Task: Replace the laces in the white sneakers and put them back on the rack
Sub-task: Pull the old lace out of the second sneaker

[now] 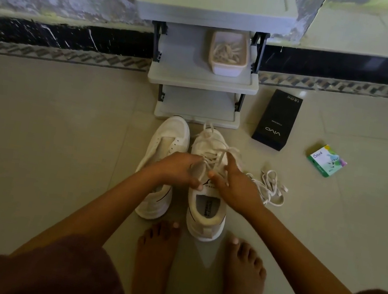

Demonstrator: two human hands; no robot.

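Your left hand (179, 170) has its fingers curled round the top of the laced sneaker (202, 214), close to the tongue. Your right hand (237, 186) comes at the same shoe from the other side, with its fingers up on the lace (222, 151). I cannot tell if it pinches the lace. The other sneaker (168, 142) stands just beside, partly under your left wrist. A loose lace (270, 187) lies on the floor near your right hand. Both shoes stand right in front of the rack (203, 82).
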